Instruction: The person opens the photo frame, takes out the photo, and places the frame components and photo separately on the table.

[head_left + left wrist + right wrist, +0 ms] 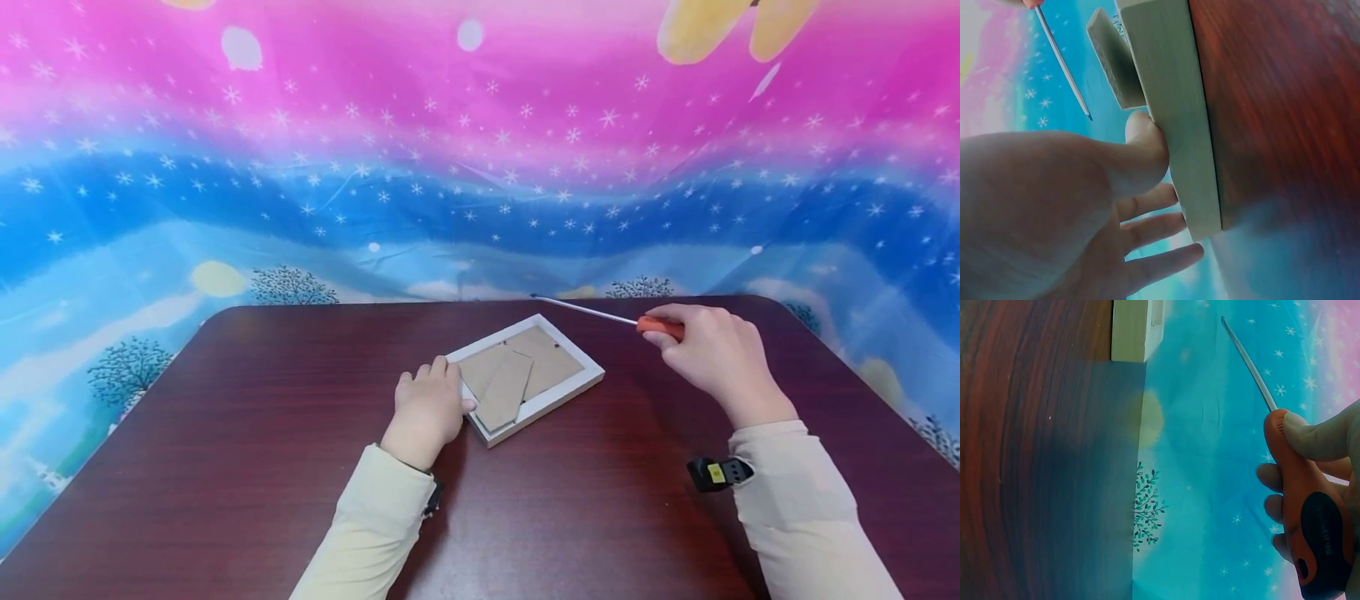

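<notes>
A white picture frame lies on the table, its brown backing board facing up. A cardboard stand leg is attached to that board, and small dark clips show along the inner edge. My left hand holds the frame's left end, thumb at the near edge and fingers on the other side. Raised to the right of the frame, my right hand grips a screwdriver by its orange and black handle. Its metal shaft points left, the tip above and apart from the frame.
The dark reddish wooden table spreads out around the frame. Behind its far edge hangs a pink and blue cloth with snowflakes and trees. A black strap device sits at the right wrist.
</notes>
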